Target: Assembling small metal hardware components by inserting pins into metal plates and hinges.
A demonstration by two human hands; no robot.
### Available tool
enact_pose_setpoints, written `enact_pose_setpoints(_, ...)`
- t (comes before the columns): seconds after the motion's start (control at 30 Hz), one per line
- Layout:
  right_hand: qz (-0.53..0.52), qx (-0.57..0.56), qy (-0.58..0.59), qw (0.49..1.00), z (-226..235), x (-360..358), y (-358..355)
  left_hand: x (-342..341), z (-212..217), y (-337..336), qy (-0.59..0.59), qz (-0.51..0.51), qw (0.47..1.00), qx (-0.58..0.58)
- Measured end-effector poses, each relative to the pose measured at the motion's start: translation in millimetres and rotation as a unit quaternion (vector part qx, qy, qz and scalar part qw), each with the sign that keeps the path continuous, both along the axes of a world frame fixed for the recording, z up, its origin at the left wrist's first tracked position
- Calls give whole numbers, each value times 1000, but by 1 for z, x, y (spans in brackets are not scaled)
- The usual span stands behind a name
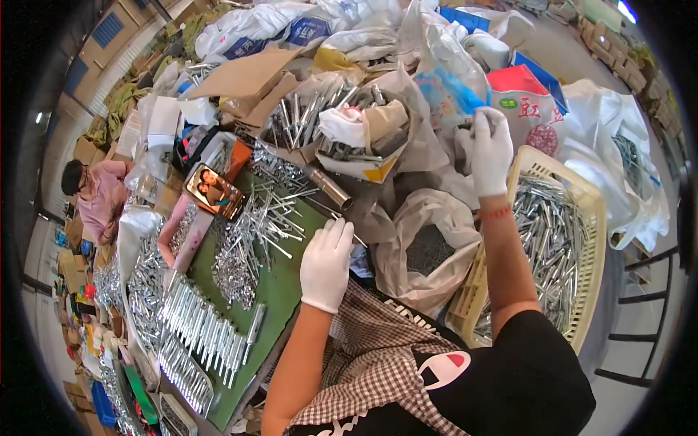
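Note:
My left hand (326, 266), in a white glove, is over the green table edge near my body. Its fingers are bent together around a thin metal rod (360, 240), whose end sticks out past the fingertips. My right hand (490, 154), also gloved in white, is raised in front of the plastic bags at the far right, fingers stretched upward with nothing visible in them. Loose long bolts (273, 225) are heaped on the green tabletop (286, 285). Nearer, rows of metal sleeve anchors (200, 317) lie side by side. A metal tube (331, 189) rests by the bolts.
A cream plastic basket (598, 240) full of metal rods stands at right. Beside it is an open white sack (407, 254). A box of bolts (378, 171) sits ahead. A phone (214, 190) showing a picture stands on the table. Another person (102, 196) sits at far left.

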State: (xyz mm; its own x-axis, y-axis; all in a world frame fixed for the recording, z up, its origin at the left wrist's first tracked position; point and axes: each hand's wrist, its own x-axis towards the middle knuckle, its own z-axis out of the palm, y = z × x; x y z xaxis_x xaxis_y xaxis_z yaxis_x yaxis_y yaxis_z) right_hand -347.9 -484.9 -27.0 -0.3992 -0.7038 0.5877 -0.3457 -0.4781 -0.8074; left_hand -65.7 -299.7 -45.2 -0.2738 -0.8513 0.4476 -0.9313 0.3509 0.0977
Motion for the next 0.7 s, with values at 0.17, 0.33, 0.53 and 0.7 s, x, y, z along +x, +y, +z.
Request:
enact_pose_setpoints(0.17,56,44,99,993,-2,12,-119,-19,7,-6,-28,13,998,-55)
enact_pose_setpoints(0.33,-70,-52,424,901,-13,14,-167,-15,3,-8,-54,53,996,-49)
enact_pose_setpoints(0.53,28,-109,196,974,30,27,-54,0,32,-2,77,42,994,-60)
enact_pose_setpoints(0.7,299,9,13,954,61,79,26,63,41,13,237,255,931,-110)
